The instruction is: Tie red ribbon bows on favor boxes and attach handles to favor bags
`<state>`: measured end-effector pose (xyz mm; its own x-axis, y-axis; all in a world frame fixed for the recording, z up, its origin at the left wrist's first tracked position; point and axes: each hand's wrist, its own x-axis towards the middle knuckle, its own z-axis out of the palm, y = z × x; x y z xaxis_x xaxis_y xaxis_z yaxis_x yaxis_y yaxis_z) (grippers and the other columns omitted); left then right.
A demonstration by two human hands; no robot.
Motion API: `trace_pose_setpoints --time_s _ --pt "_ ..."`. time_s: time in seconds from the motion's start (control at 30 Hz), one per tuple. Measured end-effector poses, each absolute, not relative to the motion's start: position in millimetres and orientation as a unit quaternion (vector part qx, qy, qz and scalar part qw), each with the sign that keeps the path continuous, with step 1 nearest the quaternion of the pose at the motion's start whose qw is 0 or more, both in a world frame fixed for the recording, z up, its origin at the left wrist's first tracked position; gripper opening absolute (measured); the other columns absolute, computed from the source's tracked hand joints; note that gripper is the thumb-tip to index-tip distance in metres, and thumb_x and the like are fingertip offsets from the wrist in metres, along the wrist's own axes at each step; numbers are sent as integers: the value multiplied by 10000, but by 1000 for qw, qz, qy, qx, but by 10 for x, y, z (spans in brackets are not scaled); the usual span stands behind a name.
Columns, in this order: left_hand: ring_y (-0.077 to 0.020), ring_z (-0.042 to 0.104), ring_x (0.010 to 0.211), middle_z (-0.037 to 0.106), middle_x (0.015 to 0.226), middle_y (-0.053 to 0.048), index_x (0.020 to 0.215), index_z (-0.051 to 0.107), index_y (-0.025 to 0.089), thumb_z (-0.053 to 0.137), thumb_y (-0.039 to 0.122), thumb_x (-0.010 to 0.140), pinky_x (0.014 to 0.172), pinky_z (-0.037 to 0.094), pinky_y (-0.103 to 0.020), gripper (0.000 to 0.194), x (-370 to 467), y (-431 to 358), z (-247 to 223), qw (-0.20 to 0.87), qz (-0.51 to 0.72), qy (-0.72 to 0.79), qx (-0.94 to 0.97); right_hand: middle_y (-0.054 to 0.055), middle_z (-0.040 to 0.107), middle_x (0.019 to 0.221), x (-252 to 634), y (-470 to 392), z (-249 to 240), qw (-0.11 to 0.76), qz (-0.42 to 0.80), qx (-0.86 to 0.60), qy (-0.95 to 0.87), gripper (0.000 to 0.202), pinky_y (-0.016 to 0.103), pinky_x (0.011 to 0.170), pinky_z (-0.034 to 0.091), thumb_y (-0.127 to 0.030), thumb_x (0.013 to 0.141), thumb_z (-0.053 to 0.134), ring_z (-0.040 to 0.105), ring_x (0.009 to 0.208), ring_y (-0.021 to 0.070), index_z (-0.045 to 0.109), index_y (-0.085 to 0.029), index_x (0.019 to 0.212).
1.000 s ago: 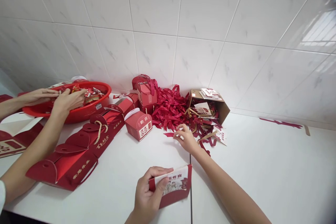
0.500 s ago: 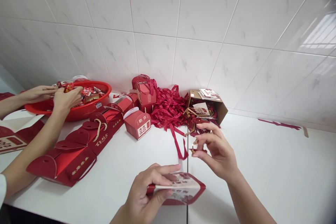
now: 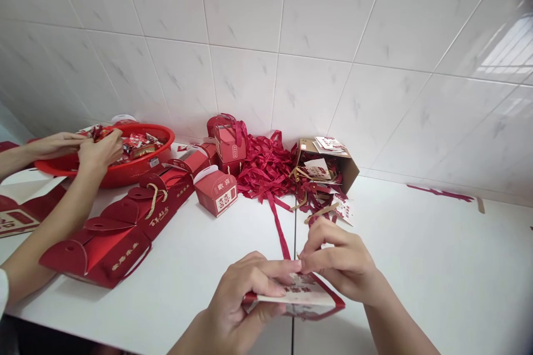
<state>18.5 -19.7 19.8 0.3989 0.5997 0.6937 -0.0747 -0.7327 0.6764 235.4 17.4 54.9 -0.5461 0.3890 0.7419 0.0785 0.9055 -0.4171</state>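
Note:
My left hand (image 3: 250,297) is closed around a red-edged folded card (image 3: 310,294) with a white printed face, low over the white table. Thumb and fingers grip its left end, and it lies tilted with one corner pointing right. My right hand (image 3: 337,260) meets the card's upper edge, beside my left fingertips. Its thumb and fingers are pinched together; whatever lies between them is hidden. Just beyond, a tipped cardboard box (image 3: 352,169) spills ribbons and printed cards. A heap of red ribbon (image 3: 266,169) lies left of it, one strand trailing towards my hands.
A co-worker's hands (image 3: 97,150) hold wrapped sweets over a red plastic basin (image 3: 125,175). Several dark red boxes (image 3: 114,252) stand in a row at left, with a small red box (image 3: 216,191) beside them. A tiled wall (image 3: 245,83) backs the table.
My right hand has moved down and left to the card, carrying the small gold piece it held, now out of sight. The card has shifted slightly right. More printed cards show before the cardboard box.

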Motion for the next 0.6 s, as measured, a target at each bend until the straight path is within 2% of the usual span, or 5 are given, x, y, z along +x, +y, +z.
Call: trace_pose_setpoints --time_s 0.1,0.3,0.5,0.6 --pt "-157 657 853 652 1210 -93 1019 526 239 570 80 852 767 512 -312 236 212 -196 194 330 513 178 772 42 626 783 2360 179 539 451 158 -127 -869 303 320 638 424 -38 882 457 510 712 148 674 -229 973" --pt "-158 651 890 660 1196 -43 973 545 280 572 86 851 804 533 -324 231 241 -273 133 390 492 238 741 26 562 674 2345 163 535 464 112 -103 -873 290 333 582 415 -156 923 474 519 645 162 680 -309 1059" --pt "-220 661 1010 664 1198 -108 864 600 207 613 186 850 834 551 -335 28 235 -258 72 495 496 281 656 32 561 697 2380 228 502 477 120 -113 -863 315 342 623 438 -110 892 510 515 670 166 690 -295 1073" --pt "-238 699 899 683 1153 -119 805 575 180 632 303 840 711 591 -333 140 263 -150 130 535 544 360 537 25 559 711 2503 241 552 519 159 -166 -823 358 351 637 439 -65 868 542 506 680 166 691 -320 1070"
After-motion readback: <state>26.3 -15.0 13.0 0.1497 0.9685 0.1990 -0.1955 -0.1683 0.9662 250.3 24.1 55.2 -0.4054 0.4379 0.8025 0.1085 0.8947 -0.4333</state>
